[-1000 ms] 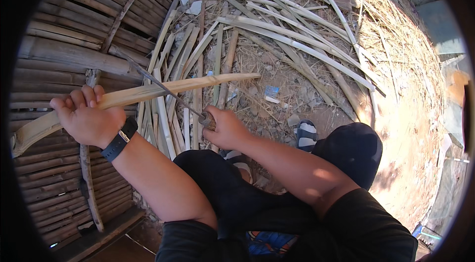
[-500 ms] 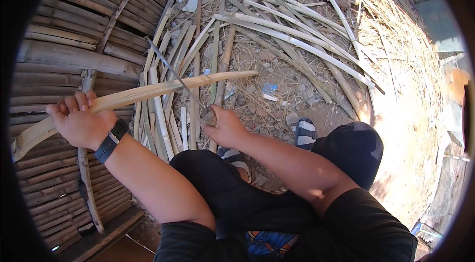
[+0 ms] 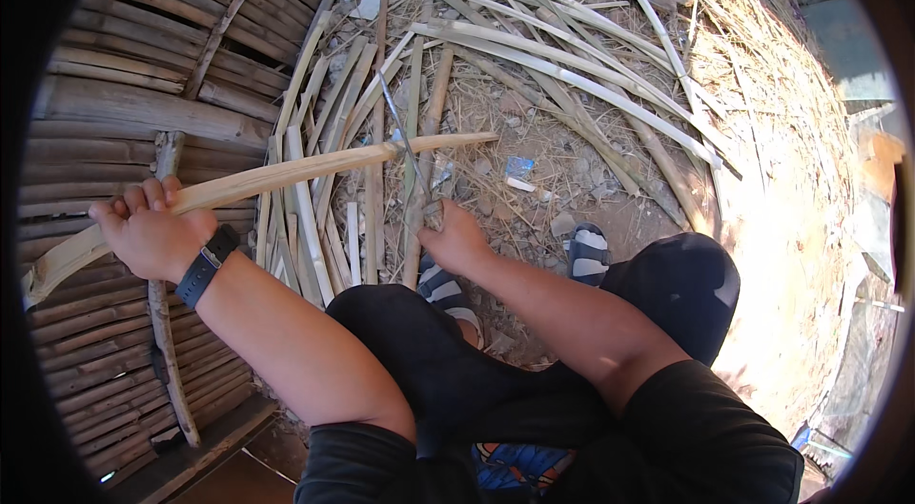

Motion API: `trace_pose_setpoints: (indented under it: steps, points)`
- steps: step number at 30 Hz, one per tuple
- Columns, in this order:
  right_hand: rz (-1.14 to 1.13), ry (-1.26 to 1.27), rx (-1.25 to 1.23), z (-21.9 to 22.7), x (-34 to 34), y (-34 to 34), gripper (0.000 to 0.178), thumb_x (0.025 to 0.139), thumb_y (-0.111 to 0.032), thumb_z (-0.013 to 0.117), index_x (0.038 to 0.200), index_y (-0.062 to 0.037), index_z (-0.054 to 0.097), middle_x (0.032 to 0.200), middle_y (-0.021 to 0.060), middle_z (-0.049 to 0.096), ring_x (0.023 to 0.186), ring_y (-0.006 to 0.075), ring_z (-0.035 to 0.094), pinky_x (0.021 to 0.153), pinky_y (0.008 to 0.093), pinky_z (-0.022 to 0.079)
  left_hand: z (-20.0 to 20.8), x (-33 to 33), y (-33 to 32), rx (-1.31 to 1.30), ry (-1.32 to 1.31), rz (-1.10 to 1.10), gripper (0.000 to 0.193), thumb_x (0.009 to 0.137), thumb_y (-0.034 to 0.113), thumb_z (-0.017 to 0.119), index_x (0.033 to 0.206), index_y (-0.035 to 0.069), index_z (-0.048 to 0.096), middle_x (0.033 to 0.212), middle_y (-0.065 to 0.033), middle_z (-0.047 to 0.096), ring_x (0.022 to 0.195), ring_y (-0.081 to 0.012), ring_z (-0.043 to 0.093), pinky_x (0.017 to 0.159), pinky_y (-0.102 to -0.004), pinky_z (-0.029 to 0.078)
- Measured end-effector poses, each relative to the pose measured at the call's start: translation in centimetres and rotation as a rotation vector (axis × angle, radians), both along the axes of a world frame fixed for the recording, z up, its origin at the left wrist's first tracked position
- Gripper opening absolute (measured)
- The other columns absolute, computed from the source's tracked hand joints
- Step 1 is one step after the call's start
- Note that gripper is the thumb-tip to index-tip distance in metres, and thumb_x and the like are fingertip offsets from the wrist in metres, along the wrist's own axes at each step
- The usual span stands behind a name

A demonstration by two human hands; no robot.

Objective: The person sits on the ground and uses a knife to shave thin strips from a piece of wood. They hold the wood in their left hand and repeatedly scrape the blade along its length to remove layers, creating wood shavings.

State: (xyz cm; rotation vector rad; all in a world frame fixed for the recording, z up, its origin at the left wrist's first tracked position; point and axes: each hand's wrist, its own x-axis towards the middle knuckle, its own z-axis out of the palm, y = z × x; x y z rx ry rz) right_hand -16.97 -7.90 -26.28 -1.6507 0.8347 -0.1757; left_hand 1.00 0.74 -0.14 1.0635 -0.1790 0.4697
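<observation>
Now the left hand (image 3: 157,232) grips the pale strip (image 3: 286,169) toward its broad left end, apparently steadying it above the loose slats (image 3: 303,209), leaving the narrow end free where the right hand (image 3: 457,237), clenched round a handle (image 3: 434,214), crosses it with a long blade (image 3: 393,107).

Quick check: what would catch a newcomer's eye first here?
A long, curved, pale woody strip, held in the left grip, spans the left and centre. A thin grey metal blade in the right grip crosses it near its right end. Pale, narrow woody strips lie strewn at upper centre.
</observation>
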Motion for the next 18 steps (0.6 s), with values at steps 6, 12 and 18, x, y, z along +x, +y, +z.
trace_pose_setpoints:
  steps: [6, 12, 18]
  points:
    - [0.101, -0.077, -0.078, -4.1, -0.4, -0.8, 0.047, 0.075, -0.019, 0.067, 0.112, 0.0076, 0.055, 0.094, 0.0289, 0.065, 0.092, 0.0426, 0.064, 0.083, 0.0453, 0.051, -0.6, 1.1, 1.7, 0.006, -0.014, -0.164, 0.030, 0.100, 0.032, 0.045, 0.079, 0.015, 0.033, 0.059, 0.0020, 0.025, 0.049, -0.0107, 0.026, 0.047, -0.0262, 0.028]
    - [-0.113, 0.139, 0.130, -11.5, -2.4, -2.5, 0.049, 0.076, -0.022, 0.066, 0.114, 0.0073, 0.055, 0.094, 0.0285, 0.065, 0.091, 0.0430, 0.064, 0.083, 0.0452, 0.051, -0.5, 1.1, 1.4, -0.015, -0.053, -0.215, 0.032, 0.101, 0.035, 0.044, 0.078, 0.016, 0.033, 0.059, 0.0023, 0.026, 0.049, -0.0103, 0.026, 0.047, -0.0258, 0.028]
    - [0.075, -0.080, 0.006, -0.9, 0.6, -0.5, 0.051, 0.076, -0.022, 0.066, 0.117, 0.0060, 0.055, 0.095, 0.0289, 0.065, 0.091, 0.0432, 0.064, 0.084, 0.0456, 0.051, -0.4, 0.6, 0.8, 0.034, -0.063, -0.188, 0.032, 0.101, 0.035, 0.043, 0.078, 0.016, 0.033, 0.059, 0.0024, 0.026, 0.049, -0.0103, 0.026, 0.047, -0.0259, 0.028]
